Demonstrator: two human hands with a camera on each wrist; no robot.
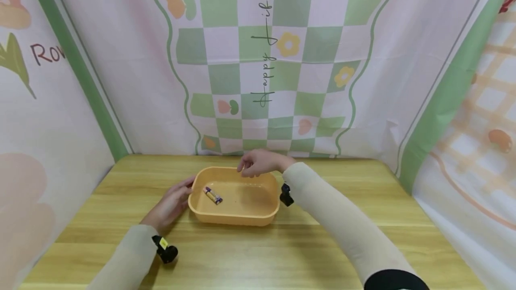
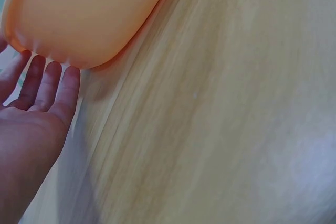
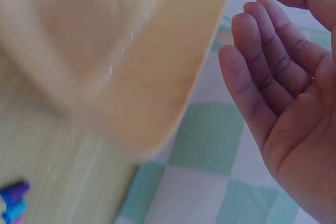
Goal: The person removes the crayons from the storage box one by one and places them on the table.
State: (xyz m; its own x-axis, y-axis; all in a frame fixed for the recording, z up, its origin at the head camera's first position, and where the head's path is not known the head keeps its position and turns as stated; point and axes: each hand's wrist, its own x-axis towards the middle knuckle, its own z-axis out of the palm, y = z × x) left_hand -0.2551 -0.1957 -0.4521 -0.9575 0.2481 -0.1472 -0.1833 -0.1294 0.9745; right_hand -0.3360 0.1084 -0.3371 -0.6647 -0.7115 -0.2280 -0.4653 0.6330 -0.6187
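A shallow orange plastic basin (image 1: 234,219) sits on the wooden table. Inside it, towards the left end, lie a few small crayons (image 1: 212,195) with purple ends. My left hand (image 1: 171,205) is at the basin's left end. In the left wrist view, its nearly straight fingertips touch the outer wall of the basin (image 2: 89,14). Over the far rim, my right hand (image 1: 262,163) hovers with loosely bent fingers. The right wrist view shows that palm (image 3: 299,129) holding nothing, beside the blurred basin (image 3: 152,87). Purple, blue and pink ends (image 3: 13,200) show at that view's lower left.
The wooden table (image 1: 322,245) extends around the basin on all sides. Behind it hangs a green-and-white checked cloth (image 1: 258,70), close to the table's far edge. More printed cloth (image 1: 60,124) hangs at the left and right. Each wrist carries a small black camera (image 1: 165,250).
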